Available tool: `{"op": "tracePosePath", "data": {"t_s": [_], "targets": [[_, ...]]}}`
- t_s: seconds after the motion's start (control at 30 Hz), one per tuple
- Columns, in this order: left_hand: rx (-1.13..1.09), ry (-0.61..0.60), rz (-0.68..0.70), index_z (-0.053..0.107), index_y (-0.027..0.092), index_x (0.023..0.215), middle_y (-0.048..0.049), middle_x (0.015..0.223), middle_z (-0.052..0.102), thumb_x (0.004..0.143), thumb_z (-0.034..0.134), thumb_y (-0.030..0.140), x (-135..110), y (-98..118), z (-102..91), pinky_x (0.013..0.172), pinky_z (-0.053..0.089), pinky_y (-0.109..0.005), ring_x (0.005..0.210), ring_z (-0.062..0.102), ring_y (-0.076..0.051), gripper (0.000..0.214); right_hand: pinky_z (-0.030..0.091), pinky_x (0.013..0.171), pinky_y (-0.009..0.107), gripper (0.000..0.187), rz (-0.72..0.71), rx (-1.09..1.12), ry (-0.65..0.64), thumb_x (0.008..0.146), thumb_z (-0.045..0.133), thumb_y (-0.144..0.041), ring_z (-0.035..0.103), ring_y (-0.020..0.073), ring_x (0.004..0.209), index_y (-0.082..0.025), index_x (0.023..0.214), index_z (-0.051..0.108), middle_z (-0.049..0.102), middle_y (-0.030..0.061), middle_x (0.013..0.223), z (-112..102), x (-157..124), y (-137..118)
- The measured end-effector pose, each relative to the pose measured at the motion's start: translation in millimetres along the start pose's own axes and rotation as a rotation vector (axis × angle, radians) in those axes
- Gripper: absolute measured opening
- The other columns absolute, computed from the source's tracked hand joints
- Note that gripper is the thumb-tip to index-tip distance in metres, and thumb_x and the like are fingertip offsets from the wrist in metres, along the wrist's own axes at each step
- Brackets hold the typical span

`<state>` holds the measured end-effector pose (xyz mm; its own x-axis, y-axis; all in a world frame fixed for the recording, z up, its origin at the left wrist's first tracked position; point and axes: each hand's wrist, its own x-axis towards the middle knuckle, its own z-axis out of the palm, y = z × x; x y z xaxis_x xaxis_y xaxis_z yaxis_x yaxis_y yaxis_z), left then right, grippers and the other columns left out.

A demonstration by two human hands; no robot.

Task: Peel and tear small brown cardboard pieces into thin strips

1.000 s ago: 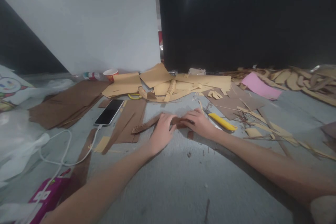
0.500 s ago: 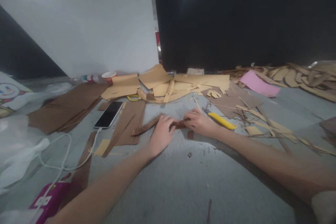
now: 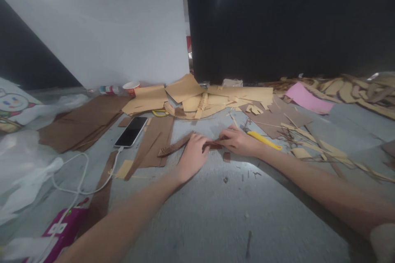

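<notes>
1. Head view, hands: left hand (image 3: 194, 154) over the middle of a brown cardboard strip (image 3: 174, 146), fingers curled down, thumb side close in; grip narrow, holding the strip. Right hand (image 3: 236, 140) at the strip's right part, thumb and fingers bunched in a narrow pinch on it; exact contact hidden by the fingers.
2. Head view, strip: in front of the person, near mid-table. Bent, with a ridged left end sticking out past the left hand, over the edge of a flat brown board (image 3: 156, 159). Short stretch shows between the hands. Small brown square (image 3: 227, 157) lies just below the right hand; dark crumbs nearby.
3. Head view, right side: yellow-handled tool (image 3: 264, 139) just beyond the right forearm; tan and brown offcuts (image 3: 301, 153) farther right; pink sheet (image 3: 308, 98) behind those; heap of curved strips (image 3: 354, 90) at far right.
4. Head view, left side: phone (image 3: 130, 132) lying flat, white cable (image 3: 120, 150) plugged in and looping toward a purple box (image 3: 68, 228). Clear plastic (image 3: 20, 172) at left edge. Stacked brown sheets (image 3: 88, 119) beyond.
5. Head view, back: tan sheets (image 3: 148, 98), red-and-white cup (image 3: 131, 87), curved tan piece with ribbed band (image 3: 202, 106). White panel (image 3: 123, 20) and black panel (image 3: 277, 20) upright behind.
</notes>
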<state>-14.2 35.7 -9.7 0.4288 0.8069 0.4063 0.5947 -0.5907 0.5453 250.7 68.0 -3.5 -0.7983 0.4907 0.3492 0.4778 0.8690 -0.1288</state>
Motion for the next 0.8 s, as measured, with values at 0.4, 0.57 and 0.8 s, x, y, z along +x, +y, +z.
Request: {"op": "tracePosePath", "data": {"t_s": [0.4, 0.57, 0.8], "targets": [[0.021, -0.025, 0.025, 0.080, 0.023, 0.112, -0.0066, 0.114, 0.076, 0.104, 0.063, 0.009, -2, 2, -1.1, 0.111, 0.052, -0.047, 0.115, 0.062, -0.027, 0.023, 0.043, 0.091, 0.041, 0.030, 0.133, 0.131, 0.141, 0.115, 0.055, -0.032, 0.070, 0.0206, 0.088, -0.027, 0.118, 0.085, 0.074, 0.0048, 0.094, 21, 2, -2], [0.044, -0.013, 0.039, 0.078, 0.021, 0.103, -0.0067, 0.109, 0.075, 0.099, 0.065, 0.002, -3, -1, -1.8, 0.108, 0.053, -0.047, 0.113, 0.062, -0.027, 0.023, 0.043, 0.094, 0.042, 0.032, 0.019, 0.093, 0.160, 0.115, 0.052, -0.025, 0.068, 0.0189, 0.086, -0.026, 0.126, 0.082, 0.074, 0.0045, 0.095, 18, 2, -1], [0.052, -0.020, 0.038, 0.074, 0.020, 0.097, -0.0068, 0.106, 0.074, 0.094, 0.064, -0.002, -3, -1, -2.4, 0.105, 0.054, -0.045, 0.113, 0.061, -0.027, 0.024, 0.038, 0.095, 0.040, 0.031, -0.094, 0.012, 0.125, 0.111, 0.054, -0.016, 0.062, 0.0162, 0.082, -0.021, 0.121, 0.082, 0.072, 0.0050, 0.095, 10, 3, -1]]}}
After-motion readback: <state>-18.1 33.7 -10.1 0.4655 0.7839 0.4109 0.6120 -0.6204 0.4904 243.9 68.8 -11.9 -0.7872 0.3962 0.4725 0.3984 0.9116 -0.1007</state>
